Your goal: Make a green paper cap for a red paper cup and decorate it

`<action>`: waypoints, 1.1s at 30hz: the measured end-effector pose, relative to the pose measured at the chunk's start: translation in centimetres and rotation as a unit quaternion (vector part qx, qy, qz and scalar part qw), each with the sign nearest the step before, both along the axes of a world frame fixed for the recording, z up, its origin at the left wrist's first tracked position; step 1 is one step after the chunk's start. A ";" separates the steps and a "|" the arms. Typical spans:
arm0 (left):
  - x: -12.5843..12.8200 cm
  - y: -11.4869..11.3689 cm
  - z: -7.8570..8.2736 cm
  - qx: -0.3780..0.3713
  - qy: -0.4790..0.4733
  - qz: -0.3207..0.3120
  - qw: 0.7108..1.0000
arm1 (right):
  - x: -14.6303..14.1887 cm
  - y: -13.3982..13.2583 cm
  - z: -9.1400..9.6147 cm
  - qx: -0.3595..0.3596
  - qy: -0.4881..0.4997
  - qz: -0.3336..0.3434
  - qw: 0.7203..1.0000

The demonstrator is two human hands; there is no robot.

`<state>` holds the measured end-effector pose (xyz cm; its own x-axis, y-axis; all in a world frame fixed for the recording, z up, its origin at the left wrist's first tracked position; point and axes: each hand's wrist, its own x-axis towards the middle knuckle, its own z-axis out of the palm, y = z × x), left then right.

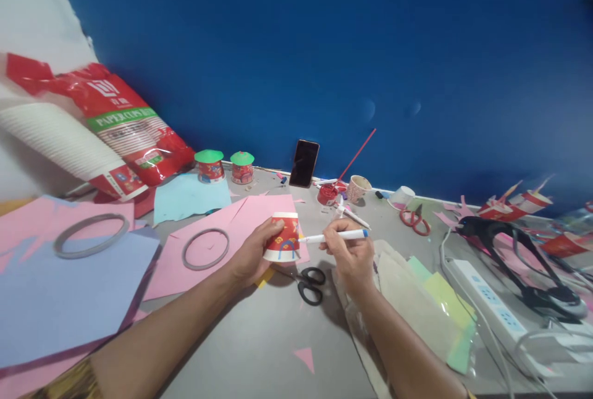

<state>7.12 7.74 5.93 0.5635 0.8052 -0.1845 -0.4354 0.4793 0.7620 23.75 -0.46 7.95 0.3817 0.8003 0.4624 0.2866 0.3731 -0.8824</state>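
Observation:
My left hand point(252, 254) is closed around a red and white paper cup point(283, 237) held upside down over the grey table. My right hand point(349, 254) pinches a white marker with a blue end point(334, 236), its tip touching the cup's side. Black-handled scissors point(309, 283) lie on the table just below and between my hands. Pink paper point(217, 244) with a grey ring point(205, 249) on it lies under the left hand.
A bag of paper cups point(92, 133) lies at the back left. Two green-lidded cups point(225, 166), a black phone point(304, 163), red scissors point(414, 218) and loose cups stand along the blue wall. A power strip point(486, 297) and a black glue gun point(509, 251) sit at the right.

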 end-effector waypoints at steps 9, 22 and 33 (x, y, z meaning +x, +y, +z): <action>0.0 0.4 -0.3 -0.030 0.004 0.011 0.999 | 0.5 0.2 -1.5 -0.061 0.133 0.084 0.986; -0.2 1.8 1.0 -0.136 0.028 0.068 0.988 | 0.6 6.7 -0.4 -0.074 0.397 0.150 0.903; 0.4 1.1 3.0 -0.116 0.112 0.081 0.984 | 8.3 1.9 -2.0 -0.003 0.363 -0.086 0.928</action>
